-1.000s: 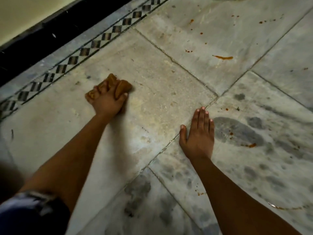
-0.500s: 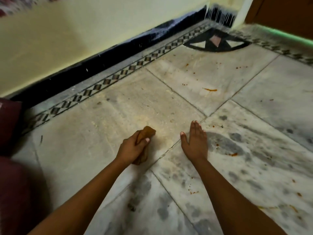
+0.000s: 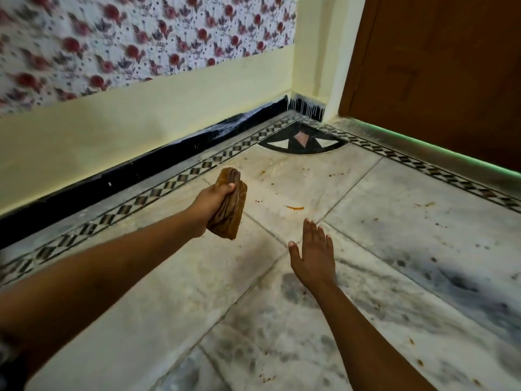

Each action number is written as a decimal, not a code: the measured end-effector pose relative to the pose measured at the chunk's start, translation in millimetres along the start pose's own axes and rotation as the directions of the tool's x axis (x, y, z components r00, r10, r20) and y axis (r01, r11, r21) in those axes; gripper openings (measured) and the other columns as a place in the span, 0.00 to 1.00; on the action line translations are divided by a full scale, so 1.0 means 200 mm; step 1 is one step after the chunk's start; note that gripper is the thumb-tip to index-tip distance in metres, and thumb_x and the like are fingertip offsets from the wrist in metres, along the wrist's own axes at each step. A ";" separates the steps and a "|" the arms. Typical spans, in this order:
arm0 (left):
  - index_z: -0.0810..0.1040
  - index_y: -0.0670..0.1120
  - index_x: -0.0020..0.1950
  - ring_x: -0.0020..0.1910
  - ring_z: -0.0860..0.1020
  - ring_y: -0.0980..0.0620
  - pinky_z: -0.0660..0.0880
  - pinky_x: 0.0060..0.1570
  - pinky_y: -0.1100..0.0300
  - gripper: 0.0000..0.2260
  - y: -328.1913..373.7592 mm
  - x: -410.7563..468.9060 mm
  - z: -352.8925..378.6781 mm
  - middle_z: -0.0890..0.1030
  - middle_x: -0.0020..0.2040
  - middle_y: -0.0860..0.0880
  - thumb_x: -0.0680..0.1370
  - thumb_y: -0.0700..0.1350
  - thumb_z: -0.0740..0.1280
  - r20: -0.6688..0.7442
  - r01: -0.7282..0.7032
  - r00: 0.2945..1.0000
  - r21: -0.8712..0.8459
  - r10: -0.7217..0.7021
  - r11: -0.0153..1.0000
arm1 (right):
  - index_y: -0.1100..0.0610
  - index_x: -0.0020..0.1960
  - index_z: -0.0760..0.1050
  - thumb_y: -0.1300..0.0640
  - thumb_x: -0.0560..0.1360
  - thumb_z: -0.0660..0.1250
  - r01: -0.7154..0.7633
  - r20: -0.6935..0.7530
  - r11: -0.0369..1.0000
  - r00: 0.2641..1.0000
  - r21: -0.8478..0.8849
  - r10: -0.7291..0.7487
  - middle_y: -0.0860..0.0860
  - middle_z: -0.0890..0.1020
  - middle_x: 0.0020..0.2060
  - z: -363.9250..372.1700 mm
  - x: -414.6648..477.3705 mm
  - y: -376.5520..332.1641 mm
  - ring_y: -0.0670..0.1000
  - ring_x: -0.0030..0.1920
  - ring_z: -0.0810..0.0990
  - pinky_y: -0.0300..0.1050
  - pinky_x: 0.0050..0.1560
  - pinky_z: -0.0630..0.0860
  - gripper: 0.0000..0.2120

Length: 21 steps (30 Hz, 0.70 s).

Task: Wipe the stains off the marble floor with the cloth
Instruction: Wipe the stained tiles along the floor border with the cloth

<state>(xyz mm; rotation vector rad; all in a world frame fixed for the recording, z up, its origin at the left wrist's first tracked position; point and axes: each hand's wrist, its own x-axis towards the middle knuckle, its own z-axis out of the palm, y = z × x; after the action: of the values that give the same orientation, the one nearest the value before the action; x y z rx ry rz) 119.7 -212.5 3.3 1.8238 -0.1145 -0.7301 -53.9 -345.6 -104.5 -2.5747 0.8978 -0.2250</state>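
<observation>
My left hand (image 3: pixel 210 206) grips a folded brown cloth (image 3: pixel 231 210) and holds it lifted above the marble floor (image 3: pixel 394 221), near the patterned border. My right hand (image 3: pixel 313 252) lies open with fingers together, palm down, resting on or just over a tile joint. An orange streak stain (image 3: pixel 294 207) lies on the tile just beyond my right hand, to the right of the cloth. Small orange-brown specks (image 3: pixel 335 174) dot the tiles further out and to the right.
A black-and-white checkered border strip (image 3: pixel 180 179) runs along a black skirting and yellow wall with floral wallpaper (image 3: pixel 141 43). A dark inlaid corner piece (image 3: pixel 303 141) sits in the corner. A brown wooden door (image 3: pixel 439 71) stands at the right.
My left hand has lifted the cloth off the floor and carried it forward toward the far tile. The view has tilted up, showing the wall and door. My right hand stays flat.
</observation>
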 end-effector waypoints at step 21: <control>0.73 0.46 0.66 0.40 0.81 0.39 0.76 0.42 0.52 0.29 -0.38 1.09 0.16 0.83 0.54 0.43 0.73 0.61 0.54 0.448 -0.643 0.573 0.765 0.686 0.037 | 0.61 0.76 0.38 0.45 0.81 0.43 -0.145 0.150 0.945 0.969 -0.292 0.195 0.57 0.43 0.76 0.43 0.55 0.28 0.52 0.76 0.41 0.46 0.73 0.37 0.31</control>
<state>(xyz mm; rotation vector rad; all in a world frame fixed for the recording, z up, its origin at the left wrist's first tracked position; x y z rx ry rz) 258.7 -300.4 -162.1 2.3848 -1.5560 0.2149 25.4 -426.9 -204.5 -2.6937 1.1473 0.1935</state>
